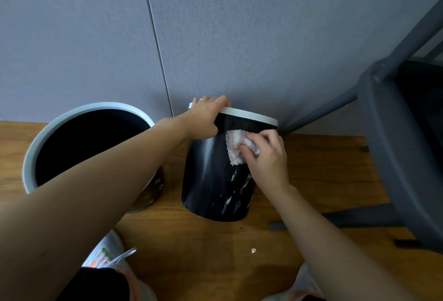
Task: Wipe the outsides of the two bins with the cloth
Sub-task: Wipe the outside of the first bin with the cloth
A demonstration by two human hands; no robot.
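Wood floor (191,240): cloth (233,144) under right hand (266,154), on bin (211,180).

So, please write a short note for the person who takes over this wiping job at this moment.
Left hand grips the rim of the right bin, which is tilted toward the wall.
Right hand presses the cloth on that bin's upper side.
Left bin stands upright beside it on the floor, untouched.
Done: cannot tell how much is wiped.
Left: finish this bin; the left bin probably remains.

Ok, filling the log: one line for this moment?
left hand grips bin rim | right hand presses cloth on side
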